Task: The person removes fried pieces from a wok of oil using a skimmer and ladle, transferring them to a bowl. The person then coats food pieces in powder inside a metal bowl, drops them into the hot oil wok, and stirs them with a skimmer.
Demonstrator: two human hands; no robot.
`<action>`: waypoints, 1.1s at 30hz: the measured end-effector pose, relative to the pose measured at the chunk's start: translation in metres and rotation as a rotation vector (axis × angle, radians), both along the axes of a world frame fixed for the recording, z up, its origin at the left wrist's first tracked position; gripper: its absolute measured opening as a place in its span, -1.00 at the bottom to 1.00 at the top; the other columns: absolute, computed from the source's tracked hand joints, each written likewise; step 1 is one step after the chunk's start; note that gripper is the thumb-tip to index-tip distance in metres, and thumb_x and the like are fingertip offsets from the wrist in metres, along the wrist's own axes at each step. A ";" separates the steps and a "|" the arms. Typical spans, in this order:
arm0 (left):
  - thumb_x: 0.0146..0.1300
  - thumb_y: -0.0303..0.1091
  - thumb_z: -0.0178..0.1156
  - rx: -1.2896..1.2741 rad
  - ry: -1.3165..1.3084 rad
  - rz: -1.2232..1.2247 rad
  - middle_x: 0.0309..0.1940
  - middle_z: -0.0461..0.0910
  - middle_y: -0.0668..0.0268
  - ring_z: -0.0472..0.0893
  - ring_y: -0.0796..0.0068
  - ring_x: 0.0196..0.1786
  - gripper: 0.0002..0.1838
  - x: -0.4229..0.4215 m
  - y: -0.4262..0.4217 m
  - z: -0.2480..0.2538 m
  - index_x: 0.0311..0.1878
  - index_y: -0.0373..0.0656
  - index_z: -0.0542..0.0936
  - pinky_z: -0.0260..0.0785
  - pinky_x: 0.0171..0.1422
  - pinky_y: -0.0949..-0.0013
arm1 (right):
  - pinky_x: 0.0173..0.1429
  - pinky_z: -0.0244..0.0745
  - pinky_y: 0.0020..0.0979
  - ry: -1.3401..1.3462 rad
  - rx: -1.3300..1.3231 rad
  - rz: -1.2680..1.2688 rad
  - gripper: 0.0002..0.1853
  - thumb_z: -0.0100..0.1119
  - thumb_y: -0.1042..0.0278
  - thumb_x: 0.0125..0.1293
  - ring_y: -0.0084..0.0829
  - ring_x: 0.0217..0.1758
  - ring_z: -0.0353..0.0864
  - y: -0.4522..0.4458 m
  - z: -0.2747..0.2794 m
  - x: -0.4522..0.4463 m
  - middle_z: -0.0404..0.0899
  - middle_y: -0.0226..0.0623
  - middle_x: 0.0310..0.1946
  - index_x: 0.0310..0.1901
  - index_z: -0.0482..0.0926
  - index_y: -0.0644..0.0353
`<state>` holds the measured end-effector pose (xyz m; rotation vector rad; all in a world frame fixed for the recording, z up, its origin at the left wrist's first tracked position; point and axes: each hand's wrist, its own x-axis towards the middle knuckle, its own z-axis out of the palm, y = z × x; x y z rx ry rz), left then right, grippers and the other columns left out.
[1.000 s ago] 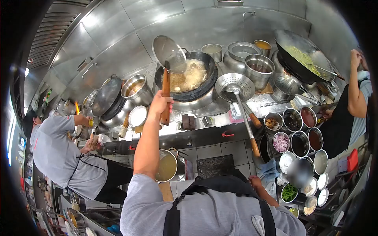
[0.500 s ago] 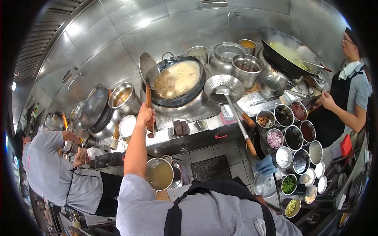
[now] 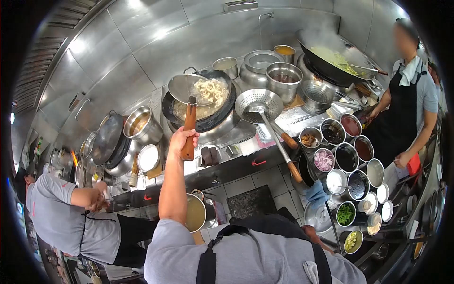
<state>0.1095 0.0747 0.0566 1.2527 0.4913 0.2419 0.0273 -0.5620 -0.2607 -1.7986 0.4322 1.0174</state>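
My left hand is wrapped round the wooden handle of a wide, round skimmer. The skimmer is over a dark wok on the stove, and pale cooked pieces lie on its far right side. Foamy liquid shows in the wok beneath it. Of my right hand, only a small part appears at the lower right, beside a round metal lid; its fingers are hidden behind my body. A perforated ladle rests right of the wok, its long handle pointing toward me.
Sauce and ingredient pots, including sliced red onion and chopped greens, crowd the right side. A steaming wok stands at back right. One co-worker is at left, another at right. A stockpot sits below my arm.
My left hand has tilted the skimmer over and across the wok; the pale pieces now lie on it. The right co-worker's hands have dropped lower. The view has shifted slightly.
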 end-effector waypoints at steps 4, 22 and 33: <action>0.10 -0.64 0.11 0.415 0.091 0.068 -0.59 0.46 0.19 0.48 0.38 -0.66 -0.69 -0.003 -0.025 0.011 -0.10 -0.29 0.28 0.40 -0.63 0.26 | -0.31 0.49 -0.22 -0.077 0.062 0.133 -0.79 0.07 0.28 0.25 -0.37 -0.41 0.53 -0.005 -0.033 0.020 0.53 -0.30 -0.36 -0.08 0.49 0.04; 0.10 -0.60 -0.03 0.981 0.424 0.351 -0.54 0.51 0.15 0.52 0.35 -0.67 -0.66 -0.028 0.061 0.016 0.00 -0.31 0.34 0.37 -0.66 0.27 | -0.46 0.41 -0.31 0.120 0.069 -0.055 -0.86 0.08 0.29 0.27 -0.46 -0.56 0.46 0.025 -0.017 0.059 0.49 -0.41 -0.47 -0.15 0.48 -0.02; 0.18 -0.59 0.12 0.201 0.182 0.053 -0.43 0.56 0.11 0.52 0.42 -0.59 -0.69 -0.052 -0.007 0.005 -0.01 -0.32 0.32 0.46 -0.55 0.32 | -0.45 0.36 -0.33 -0.609 0.127 0.425 -0.80 0.08 0.24 0.24 -0.45 -0.51 0.46 -0.045 -0.179 -0.007 0.53 -0.36 -0.46 -0.16 0.61 0.04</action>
